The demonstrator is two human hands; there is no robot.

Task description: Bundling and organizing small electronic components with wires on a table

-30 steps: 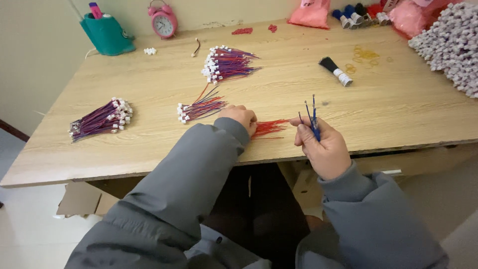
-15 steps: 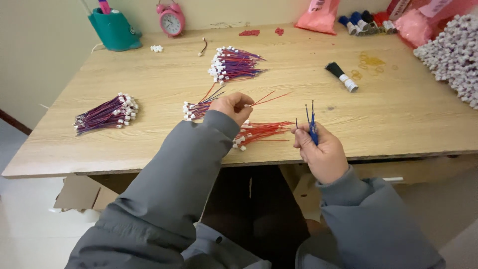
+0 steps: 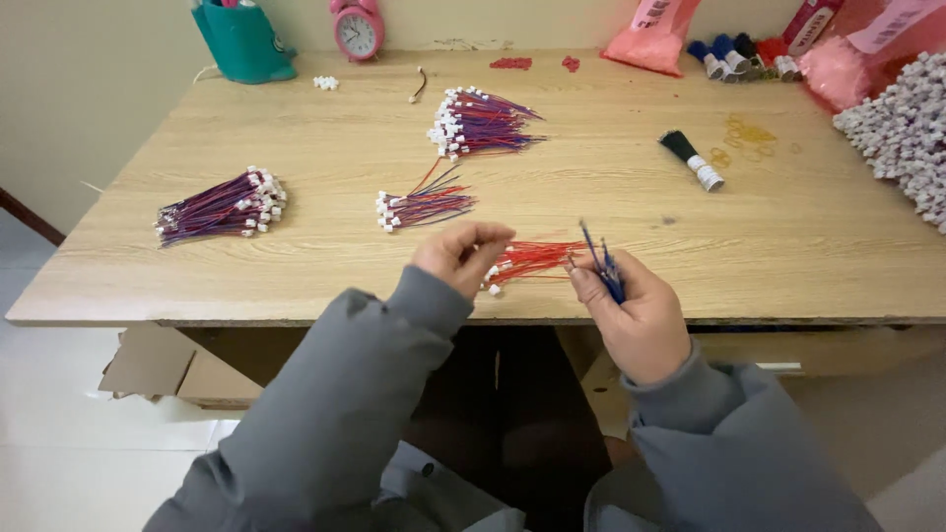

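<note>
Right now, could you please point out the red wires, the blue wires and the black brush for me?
red wires [image 3: 532, 258]: head view, middle of the bundle lying between the hands.
blue wires [image 3: 603, 268]: head view, strands above the right hand's fingers.
black brush [image 3: 680, 148]: head view, dark bristle end.

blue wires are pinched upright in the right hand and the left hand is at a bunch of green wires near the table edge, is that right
Not quite: the bunch at the left hand is red wires with white connectors, not green. The head view shows it. The rest holds: the blue wires are pinched upright in the right hand, near the edge of the wooden table.
</note>
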